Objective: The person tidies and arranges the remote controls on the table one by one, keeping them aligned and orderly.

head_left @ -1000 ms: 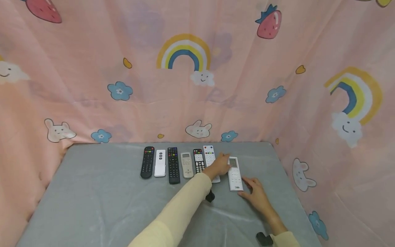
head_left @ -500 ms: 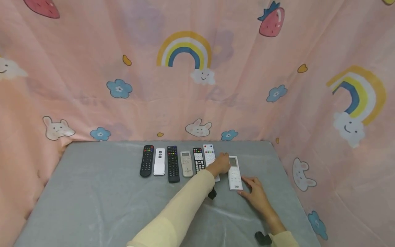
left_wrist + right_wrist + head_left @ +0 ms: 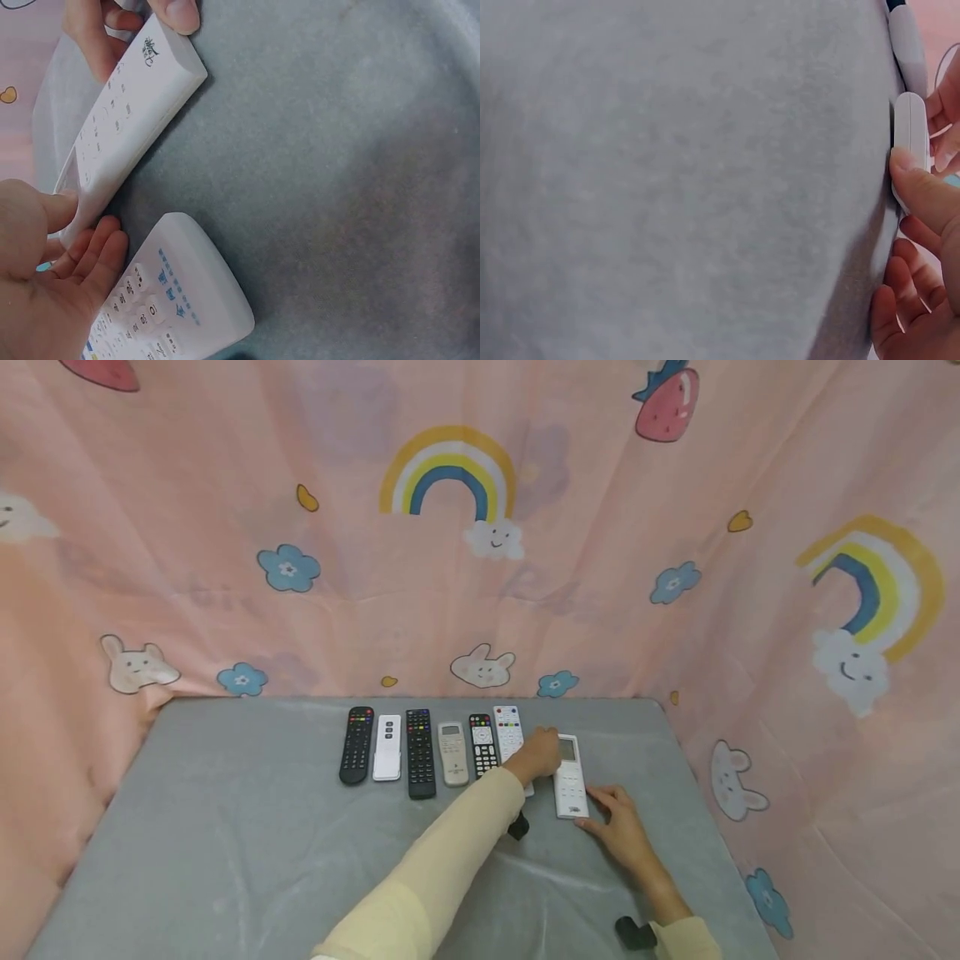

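A white remote control [image 3: 572, 789] with a small display lies at the right end of a row of remotes. My left hand [image 3: 537, 755] holds its far left corner; in the left wrist view the thumb lies on the display end and the fingers curl along the side. My right hand [image 3: 624, 828] grips the near right corner, thumb at the bottom end [image 3: 910, 124] and forefinger along the right edge. A second white remote with coloured buttons [image 3: 508, 731] lies just left, partly covered by my left hand; its rounded near end [image 3: 210, 292] shows in the left wrist view.
Farther left lie a small black-and-white remote [image 3: 482, 739], a beige remote [image 3: 453, 756], a long black one [image 3: 421, 756], a slim white one [image 3: 387, 747] and another black one [image 3: 356, 747]. A grey cloth [image 3: 225, 827] covers the table. Pink printed curtains [image 3: 360, 610] stand behind and beside it.
The head view has tilted down or shifted slightly, so everything sits a little higher in it. Both hands stay at the white remote, the left wrist turned a touch rightward.
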Demonstrator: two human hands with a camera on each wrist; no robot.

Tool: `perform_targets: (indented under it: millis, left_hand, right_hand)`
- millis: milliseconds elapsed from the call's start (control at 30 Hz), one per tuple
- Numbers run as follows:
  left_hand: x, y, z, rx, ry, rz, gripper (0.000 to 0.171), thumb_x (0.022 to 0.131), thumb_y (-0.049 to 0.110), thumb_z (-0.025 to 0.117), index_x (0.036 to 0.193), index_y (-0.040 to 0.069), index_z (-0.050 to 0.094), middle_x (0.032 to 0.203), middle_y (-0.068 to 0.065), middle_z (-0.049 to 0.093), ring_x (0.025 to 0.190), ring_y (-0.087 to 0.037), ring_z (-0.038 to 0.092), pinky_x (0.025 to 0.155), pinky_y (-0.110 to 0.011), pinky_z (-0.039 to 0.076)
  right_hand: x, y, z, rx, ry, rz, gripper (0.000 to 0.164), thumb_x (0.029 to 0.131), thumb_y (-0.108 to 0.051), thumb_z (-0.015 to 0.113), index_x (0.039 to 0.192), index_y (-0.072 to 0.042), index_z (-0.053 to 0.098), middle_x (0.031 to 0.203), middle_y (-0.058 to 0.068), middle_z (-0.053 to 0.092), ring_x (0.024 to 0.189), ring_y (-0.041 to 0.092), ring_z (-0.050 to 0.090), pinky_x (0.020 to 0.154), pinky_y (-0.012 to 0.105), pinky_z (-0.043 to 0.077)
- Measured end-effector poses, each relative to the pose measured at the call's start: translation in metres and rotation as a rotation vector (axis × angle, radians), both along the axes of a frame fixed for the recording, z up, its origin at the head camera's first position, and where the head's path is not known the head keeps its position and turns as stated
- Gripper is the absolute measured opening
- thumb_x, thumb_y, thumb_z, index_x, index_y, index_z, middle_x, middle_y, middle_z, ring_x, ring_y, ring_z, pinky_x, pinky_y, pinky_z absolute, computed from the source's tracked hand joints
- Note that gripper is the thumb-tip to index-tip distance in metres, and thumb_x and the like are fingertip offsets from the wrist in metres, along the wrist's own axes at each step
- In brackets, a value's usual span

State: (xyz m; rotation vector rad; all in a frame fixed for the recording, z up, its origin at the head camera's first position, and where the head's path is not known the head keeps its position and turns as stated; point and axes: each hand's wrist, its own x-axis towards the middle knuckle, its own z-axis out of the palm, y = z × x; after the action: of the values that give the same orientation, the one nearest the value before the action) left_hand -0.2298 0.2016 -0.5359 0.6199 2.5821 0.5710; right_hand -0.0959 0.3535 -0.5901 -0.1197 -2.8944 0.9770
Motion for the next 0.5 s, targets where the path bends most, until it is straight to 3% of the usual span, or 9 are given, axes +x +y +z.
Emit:
perform_targets:
  millis: [133, 267, 400, 500]
  left_hand:
    - [-0.003, 0.0, -0.002, 0.017, 0.002, -0.009, 0.052, 0.102, 0.019, 0.052, 0.149, 0.002, 0.038, 0.146, -0.016, 0.051, 0.131, -0.022, 0.055, 0.107, -0.03, 0.047]
    - [-0.008, -0.005, 0.0, 0.079, 0.001, 0.01, 0.058, 0.102, 0.023, 0.054, 0.153, 0.004, 0.032, 0.149, -0.013, 0.051, 0.136, -0.023, 0.052, 0.111, -0.031, 0.043]
    - [-0.014, -0.018, 0.005, 0.204, -0.014, 0.063, 0.061, 0.098, 0.023, 0.061, 0.151, 0.007, 0.036, 0.146, -0.012, 0.054, 0.133, -0.024, 0.054, 0.11, -0.035, 0.044]
    - [-0.02, -0.027, 0.004, 0.282, -0.009, 0.076, 0.061, 0.096, 0.023, 0.065, 0.149, 0.007, 0.039, 0.131, -0.011, 0.064, 0.116, -0.021, 0.064, 0.099, -0.032, 0.051]
  right_hand:
    - [-0.002, 0.002, 0.004, -0.01, 0.01, 0.017, 0.062, 0.076, -0.012, 0.083, 0.13, 0.006, 0.06, 0.117, 0.021, 0.062, 0.109, 0.034, 0.059, 0.096, 0.049, 0.046]
    - [-0.009, 0.002, 0.011, -0.103, -0.03, 0.012, 0.061, 0.079, -0.008, 0.081, 0.134, 0.005, 0.057, 0.11, 0.02, 0.069, 0.096, 0.023, 0.066, 0.085, 0.034, 0.053]
    - [-0.017, -0.001, 0.017, -0.211, -0.101, -0.004, 0.062, 0.082, -0.005, 0.078, 0.138, 0.004, 0.052, 0.102, 0.021, 0.073, 0.078, 0.006, 0.065, 0.07, 0.02, 0.051]
    - [-0.021, -0.005, 0.021, -0.258, -0.128, 0.001, 0.062, 0.084, -0.004, 0.076, 0.139, 0.005, 0.051, 0.101, 0.023, 0.072, 0.076, 0.002, 0.063, 0.067, 0.018, 0.051]
